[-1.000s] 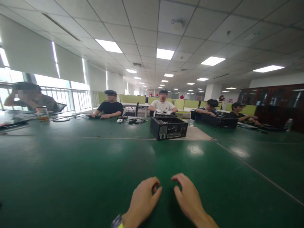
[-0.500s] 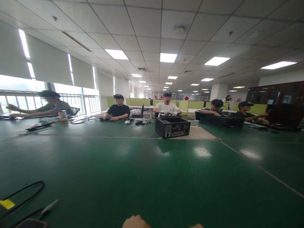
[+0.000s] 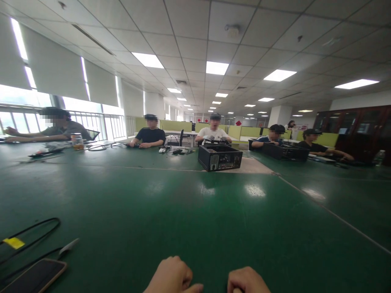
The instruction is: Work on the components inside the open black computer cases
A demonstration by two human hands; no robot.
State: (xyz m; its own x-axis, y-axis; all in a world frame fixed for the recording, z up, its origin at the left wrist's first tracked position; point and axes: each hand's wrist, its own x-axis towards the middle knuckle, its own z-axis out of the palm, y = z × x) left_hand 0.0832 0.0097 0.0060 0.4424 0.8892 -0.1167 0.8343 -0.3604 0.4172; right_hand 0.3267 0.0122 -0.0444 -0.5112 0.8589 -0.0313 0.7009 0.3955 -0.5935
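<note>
Only the upper parts of both hands are seen at the bottom edge of the head view. The left hand (image 3: 172,276) is curled into a loose fist, the knuckles raised and the fingers (image 3: 187,278) folded under toward the palm. The right hand (image 3: 247,280) is held just beside it, likewise closed, with its knuckles turned upward. A narrow gap is left between the two sets of fingers. Nothing is seen gripped in either hand. The wrists and forearms are cut off by the frame.

Smooth, slightly glossy green table mat (image 3: 195,211), black metal computer case (image 3: 220,158), glossy-screened phone (image 3: 33,277)
</note>
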